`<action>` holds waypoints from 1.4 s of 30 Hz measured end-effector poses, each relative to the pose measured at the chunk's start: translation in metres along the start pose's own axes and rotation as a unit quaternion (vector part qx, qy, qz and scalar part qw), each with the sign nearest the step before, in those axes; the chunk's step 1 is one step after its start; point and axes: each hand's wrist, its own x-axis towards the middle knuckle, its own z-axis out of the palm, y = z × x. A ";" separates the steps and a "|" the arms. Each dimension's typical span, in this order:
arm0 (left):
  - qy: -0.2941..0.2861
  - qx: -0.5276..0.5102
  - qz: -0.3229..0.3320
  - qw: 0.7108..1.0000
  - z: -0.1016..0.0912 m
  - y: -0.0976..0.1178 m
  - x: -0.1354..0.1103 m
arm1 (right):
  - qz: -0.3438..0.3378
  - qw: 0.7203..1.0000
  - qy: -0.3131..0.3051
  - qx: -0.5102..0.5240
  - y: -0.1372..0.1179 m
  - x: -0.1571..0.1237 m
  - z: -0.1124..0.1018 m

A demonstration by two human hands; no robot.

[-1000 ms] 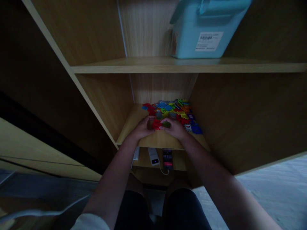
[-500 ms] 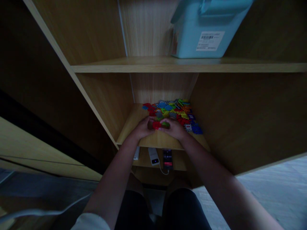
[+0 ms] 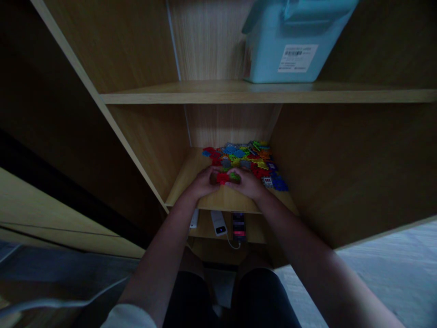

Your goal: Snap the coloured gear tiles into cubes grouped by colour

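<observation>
Between my two hands is a small red plastic toy piece (image 3: 222,178) with a notched outline, above the front part of the wooden shelf (image 3: 218,200). My left hand (image 3: 205,181) pinches its left side, and my right hand (image 3: 246,182) grips its right side with thumb and fingers. Just behind the hands lies a spread of colourful flat toy pieces (image 3: 235,155), several of them gear-like, in red, blue, yellow, green and grey. Beside my right hand are a white window-shaped piece (image 3: 267,181) and some dark blue pieces (image 3: 280,184).
On the upper shelf (image 3: 205,98) stands a light blue plastic bin (image 3: 283,54) with a label. Below my hands, a white power bank (image 3: 218,223) is cabled to a phone (image 3: 239,228) on a lower shelf. Wooden side panels (image 3: 341,159) enclose the compartment.
Both hands stay in almost the same place around the red piece. The view has shifted only very slightly.
</observation>
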 end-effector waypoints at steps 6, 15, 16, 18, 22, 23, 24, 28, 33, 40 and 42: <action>0.001 0.012 0.006 1.000 0.000 -0.001 0.000 | -0.003 1.000 -0.003 -0.014 0.000 -0.001 0.001; 0.007 0.034 -0.003 0.999 0.000 0.001 0.001 | 0.091 0.984 0.108 -0.105 -0.008 -0.002 -0.012; 0.008 0.035 -0.005 0.999 0.000 0.001 0.001 | 0.125 0.974 0.136 -0.131 -0.010 -0.004 -0.014; 0.006 0.033 -0.007 0.999 0.000 0.002 0.001 | 0.203 0.944 0.169 -0.196 -0.015 -0.007 -0.017; 0.002 0.025 -0.005 1.000 0.000 0.005 0.000 | 0.315 0.892 0.136 -0.294 -0.022 -0.014 -0.015; 0.001 0.023 -0.005 1.000 0.000 0.006 0.000 | 0.327 0.886 0.125 -0.304 -0.022 -0.014 -0.014; 0.001 0.022 -0.005 1.000 0.000 0.006 -0.001 | 0.337 0.880 0.115 -0.313 -0.022 -0.015 -0.013; 0.007 0.023 -0.003 1.000 0.001 0.005 -0.001 | 0.354 0.868 0.102 -0.332 -0.020 -0.014 -0.010; 0.013 0.025 0.006 1.000 0.002 0.000 -0.001 | 0.346 0.872 0.106 -0.330 -0.020 -0.013 -0.011; 0.023 0.013 0.011 1.000 0.002 -0.002 -0.001 | 0.293 0.895 0.122 -0.313 -0.021 -0.010 -0.020; 0.027 0.010 0.012 1.000 0.002 -0.001 -0.001 | 0.274 0.902 0.126 -0.308 -0.019 -0.010 -0.023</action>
